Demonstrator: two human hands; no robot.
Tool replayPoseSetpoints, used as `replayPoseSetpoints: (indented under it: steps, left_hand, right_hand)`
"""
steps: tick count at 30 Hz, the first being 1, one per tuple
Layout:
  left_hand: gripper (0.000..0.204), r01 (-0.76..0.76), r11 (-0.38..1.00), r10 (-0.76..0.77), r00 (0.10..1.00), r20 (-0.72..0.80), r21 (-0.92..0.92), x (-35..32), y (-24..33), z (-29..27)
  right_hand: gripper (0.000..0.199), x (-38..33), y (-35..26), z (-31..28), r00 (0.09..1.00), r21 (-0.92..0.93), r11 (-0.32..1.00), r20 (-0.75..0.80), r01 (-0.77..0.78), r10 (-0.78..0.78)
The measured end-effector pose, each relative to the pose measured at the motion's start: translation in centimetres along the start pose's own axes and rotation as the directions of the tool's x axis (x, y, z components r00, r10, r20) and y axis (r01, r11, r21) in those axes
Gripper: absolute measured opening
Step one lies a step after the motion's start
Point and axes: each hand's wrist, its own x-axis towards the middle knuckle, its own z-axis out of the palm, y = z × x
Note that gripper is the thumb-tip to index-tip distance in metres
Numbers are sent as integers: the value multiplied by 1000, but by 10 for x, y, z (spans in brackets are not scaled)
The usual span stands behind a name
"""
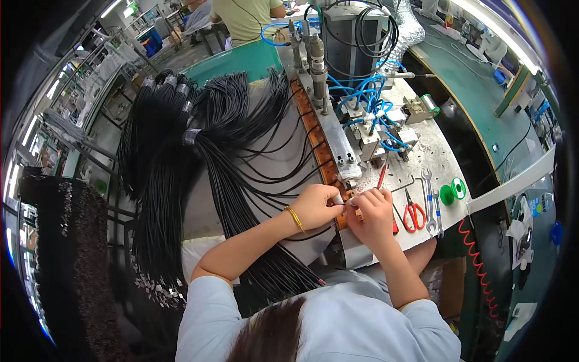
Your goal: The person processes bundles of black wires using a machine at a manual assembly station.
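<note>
My left hand, with a yellow bracelet at the wrist, is closed in a pinch over the near end of an orange slotted rail. A short dark piece of black cable shows at its fingertips, with something whitish by the thumb. My right hand meets it there, fingers curled and pressed together; what they hold is too small and covered to make out. Several black cables run from a large tied bundle on the left to slots along the rail.
A metal press fixture with blue air tubes stands beyond my hands. Red-handled scissors, wrenches, a red pen-like tool and green spools lie right. A coiled red hose hangs off the bench; another person is behind.
</note>
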Motion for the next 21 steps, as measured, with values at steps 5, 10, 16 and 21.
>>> replayPoseSetpoints:
  steps: [5,10,16,21]
  left_hand:
    - [16,-9,999,9,1000,5,-49,-5,6,2]
    - [17,-29,993,34,998,45,-111,-4,6,3]
    - [18,50,992,-39,995,93,-120,-6,16,-4]
    - [19,-2,1000,3,1000,31,-13,-2,8,-5]
  right_hand:
    - [10,-4,-1,-5,999,-48,998,11,-31,31]
    - [10,-8,10,3,969,373,896,43,-241,243]
    - [20,-7,20,4,946,506,803,101,-316,309]
    - [24,-4,21,8,999,324,945,20,-53,49]
